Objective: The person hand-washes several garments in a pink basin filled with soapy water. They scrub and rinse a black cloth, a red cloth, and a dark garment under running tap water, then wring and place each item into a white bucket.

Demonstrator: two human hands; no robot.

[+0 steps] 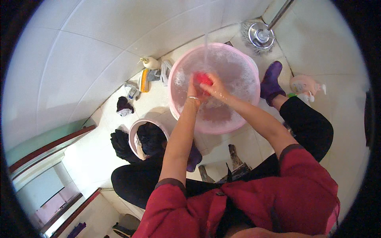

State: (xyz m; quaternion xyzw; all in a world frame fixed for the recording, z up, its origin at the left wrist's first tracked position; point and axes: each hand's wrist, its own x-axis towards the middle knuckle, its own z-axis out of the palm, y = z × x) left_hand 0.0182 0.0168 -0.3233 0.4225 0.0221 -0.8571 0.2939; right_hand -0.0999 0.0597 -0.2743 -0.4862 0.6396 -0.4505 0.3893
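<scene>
My left hand [195,89], with a bracelet at its wrist, and my right hand [217,87] are together over a large pink plastic basin [213,129]. Between them they grip a small red item [203,78], probably a cloth, blurred and partly covered by my fingers. A thin stream of water [206,44] falls from above, just behind the red item. Cloudy water with patches of white suds [238,64] fills much of the basin.
A smaller pink bucket [133,131] holds dark clothing [151,139]; more black cloth [122,145] lies beside it. Along the left wall are a pump bottle [150,63], a yellow-orange scrub brush [144,80] and several small cloths. A mop [261,35] and pink bottle [303,84] stand right.
</scene>
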